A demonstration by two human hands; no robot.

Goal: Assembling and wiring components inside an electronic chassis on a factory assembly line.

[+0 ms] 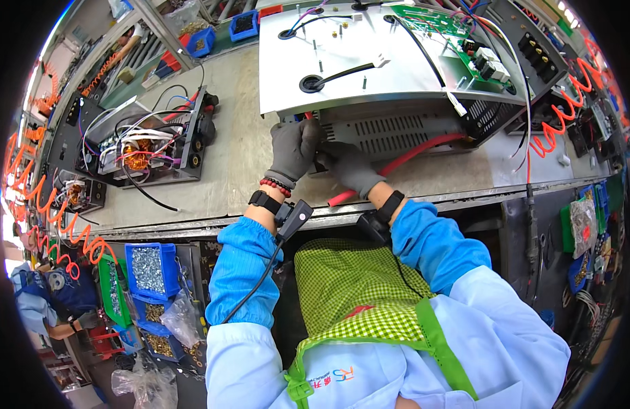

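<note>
In front of me stands a metal equipment chassis with a white sheet-metal panel (356,58) on top and a slotted grey side (390,133) facing me. My left hand (293,148), in a grey glove, is closed at the panel's front left corner. A small bit of red shows just above its fingers; what they grip is hidden. My right hand (354,167), also gloved, reaches in beside it with curled fingers meeting near a dark part I cannot make out. A thick red cable (424,146) runs from the chassis's right side, past my right hand, to a loose end near the table edge.
An open unit with copper coils and wires (141,153) sits on the bench (236,88) at left. A green circuit board (431,24) lies on the panel. Coiled orange air hoses (557,126) hang at both sides. Blue bins of fasteners (150,269) stand below left.
</note>
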